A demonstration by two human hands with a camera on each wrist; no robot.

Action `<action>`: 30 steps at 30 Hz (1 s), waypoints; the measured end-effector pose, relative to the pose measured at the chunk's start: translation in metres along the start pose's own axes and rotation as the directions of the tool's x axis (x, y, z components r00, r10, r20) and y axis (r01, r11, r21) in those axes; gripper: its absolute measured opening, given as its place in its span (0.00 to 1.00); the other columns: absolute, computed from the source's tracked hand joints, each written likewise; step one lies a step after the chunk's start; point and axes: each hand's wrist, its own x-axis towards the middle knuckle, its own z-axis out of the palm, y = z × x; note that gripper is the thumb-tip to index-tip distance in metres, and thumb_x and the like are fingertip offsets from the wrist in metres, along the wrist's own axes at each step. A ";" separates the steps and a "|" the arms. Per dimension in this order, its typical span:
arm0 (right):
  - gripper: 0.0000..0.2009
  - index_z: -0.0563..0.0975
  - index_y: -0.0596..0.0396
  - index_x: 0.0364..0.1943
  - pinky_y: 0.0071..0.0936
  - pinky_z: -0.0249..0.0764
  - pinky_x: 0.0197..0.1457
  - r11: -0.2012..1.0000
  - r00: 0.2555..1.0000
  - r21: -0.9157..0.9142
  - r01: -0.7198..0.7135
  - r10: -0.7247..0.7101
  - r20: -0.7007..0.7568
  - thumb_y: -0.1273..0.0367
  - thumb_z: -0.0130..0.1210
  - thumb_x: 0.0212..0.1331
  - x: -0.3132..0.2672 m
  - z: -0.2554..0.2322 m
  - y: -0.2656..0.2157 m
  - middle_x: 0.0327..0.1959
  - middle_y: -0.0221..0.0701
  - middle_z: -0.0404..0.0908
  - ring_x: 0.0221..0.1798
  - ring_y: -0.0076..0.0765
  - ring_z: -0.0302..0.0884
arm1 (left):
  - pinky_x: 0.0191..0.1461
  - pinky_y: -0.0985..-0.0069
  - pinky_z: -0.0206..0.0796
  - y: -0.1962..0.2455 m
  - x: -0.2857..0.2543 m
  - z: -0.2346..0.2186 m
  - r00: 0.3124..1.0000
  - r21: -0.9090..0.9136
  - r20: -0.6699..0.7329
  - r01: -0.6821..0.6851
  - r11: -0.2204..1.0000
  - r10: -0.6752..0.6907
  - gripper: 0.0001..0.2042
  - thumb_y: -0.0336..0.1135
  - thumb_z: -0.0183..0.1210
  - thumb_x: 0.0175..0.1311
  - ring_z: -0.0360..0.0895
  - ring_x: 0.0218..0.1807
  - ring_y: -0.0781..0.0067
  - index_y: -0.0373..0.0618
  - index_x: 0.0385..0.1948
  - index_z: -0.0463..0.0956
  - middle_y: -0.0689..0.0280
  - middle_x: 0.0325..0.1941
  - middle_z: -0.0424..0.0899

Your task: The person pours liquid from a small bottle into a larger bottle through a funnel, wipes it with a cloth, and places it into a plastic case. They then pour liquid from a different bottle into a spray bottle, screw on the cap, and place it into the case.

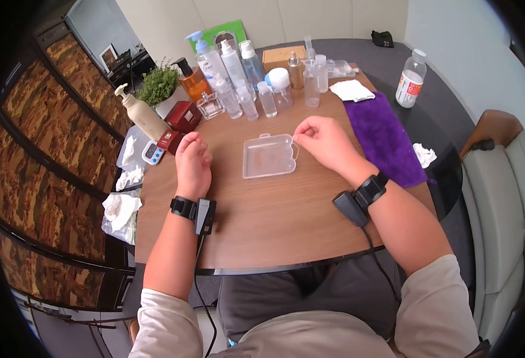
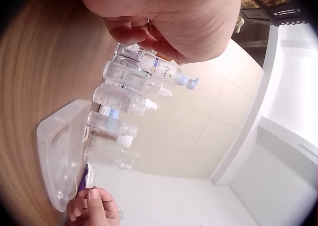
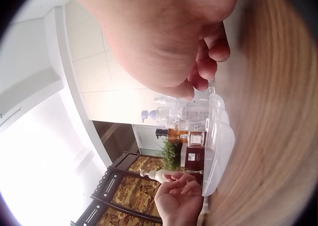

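Observation:
A clear plastic case (image 1: 269,157), shallow with rounded bumps and a small loop on its right side, lies on the wooden table between the hands. My right hand (image 1: 328,143) has its thumb and forefinger together right at the case's far right corner, pinching there. Loosely curled and holding nothing, my left hand (image 1: 192,161) hovers over the table left of the case. In the left wrist view, the right hand (image 2: 94,207) overlaps the end of the case (image 2: 62,151). The right wrist view has the case (image 3: 218,141) beyond the right hand's curled fingers (image 3: 206,69).
Clear small bottles (image 1: 266,99) and pump bottles (image 1: 210,62) crowd the table's far side. Dark red boxes (image 1: 183,116), a beige pump bottle (image 1: 143,115) and a timer (image 1: 153,153) stand at left. A purple cloth (image 1: 385,137) covers the right edge, near a drink bottle (image 1: 411,80).

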 end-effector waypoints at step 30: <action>0.15 0.85 0.62 0.35 0.38 0.77 0.37 0.999 0.999 0.044 0.026 -0.025 -0.019 0.60 0.64 0.68 -0.002 -0.001 0.001 0.28 0.40 0.87 0.31 0.40 0.84 | 0.27 0.83 0.61 0.000 0.030 0.020 0.997 0.691 0.050 -0.080 0.719 0.062 0.09 0.24 0.59 0.67 0.71 0.28 0.85 0.40 0.47 0.78 0.73 0.35 0.79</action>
